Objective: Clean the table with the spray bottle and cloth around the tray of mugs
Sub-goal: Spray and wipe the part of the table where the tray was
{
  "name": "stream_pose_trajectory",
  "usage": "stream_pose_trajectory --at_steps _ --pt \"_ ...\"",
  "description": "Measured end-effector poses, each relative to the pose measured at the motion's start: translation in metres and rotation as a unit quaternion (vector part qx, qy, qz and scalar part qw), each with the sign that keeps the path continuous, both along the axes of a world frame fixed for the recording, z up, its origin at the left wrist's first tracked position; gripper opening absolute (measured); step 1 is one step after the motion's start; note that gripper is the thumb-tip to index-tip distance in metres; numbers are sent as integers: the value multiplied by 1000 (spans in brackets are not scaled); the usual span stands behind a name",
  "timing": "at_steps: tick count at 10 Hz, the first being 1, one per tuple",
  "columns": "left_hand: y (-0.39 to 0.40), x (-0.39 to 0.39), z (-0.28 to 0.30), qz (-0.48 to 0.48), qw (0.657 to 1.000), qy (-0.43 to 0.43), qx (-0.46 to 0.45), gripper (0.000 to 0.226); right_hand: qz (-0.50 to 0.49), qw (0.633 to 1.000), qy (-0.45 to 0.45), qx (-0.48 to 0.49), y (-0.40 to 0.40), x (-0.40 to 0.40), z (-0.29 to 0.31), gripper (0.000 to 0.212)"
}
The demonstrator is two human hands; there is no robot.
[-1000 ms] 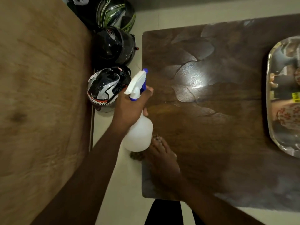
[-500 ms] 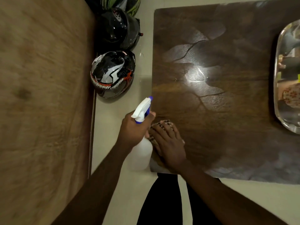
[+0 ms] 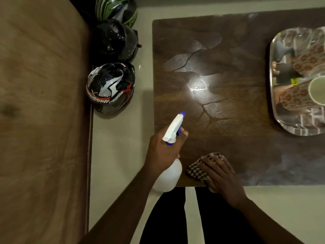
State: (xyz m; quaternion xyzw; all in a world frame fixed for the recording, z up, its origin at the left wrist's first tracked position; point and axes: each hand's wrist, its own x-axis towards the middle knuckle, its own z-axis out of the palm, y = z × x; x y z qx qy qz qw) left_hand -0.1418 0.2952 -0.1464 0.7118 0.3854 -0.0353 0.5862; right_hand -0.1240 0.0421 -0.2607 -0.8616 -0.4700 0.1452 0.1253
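Note:
My left hand (image 3: 162, 152) grips the neck of a white spray bottle (image 3: 169, 175) with a blue nozzle, held over the near left corner of the dark wooden table (image 3: 228, 138); the nozzle points across the tabletop. My right hand (image 3: 221, 175) lies flat with straight fingers on a brown checked cloth (image 3: 197, 169), pressing it to the table at the near edge. A shiny metal tray (image 3: 276, 110) stands at the right edge of view and holds two floral mugs (image 3: 295, 97).
Three motorcycle helmets (image 3: 110, 87) sit on the pale floor left of the table, against a large wooden surface (image 3: 40, 120). My dark trouser legs (image 3: 167, 217) stand at the table's near edge. Light glares off the tabletop's middle.
Both hands have shifted right along the near edge: the bottle's nozzle now reaches over the tabletop and the cloth lies further from the left corner. The tray shows more of itself.

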Motion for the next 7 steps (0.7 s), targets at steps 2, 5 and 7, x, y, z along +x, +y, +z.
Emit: stream_pose_trajectory --at_steps 2,5,7 --pt "-24 40 22 -41 996 -81 13 25 -86 996 -9 -11 -50 38 8 46" --pt "-103 127 50 -52 933 -182 307 66 -91 989 0 118 -53 80 25 49" --pt "-182 193 88 -114 906 -247 323 78 -77 966 -64 238 -84 154 97 42"
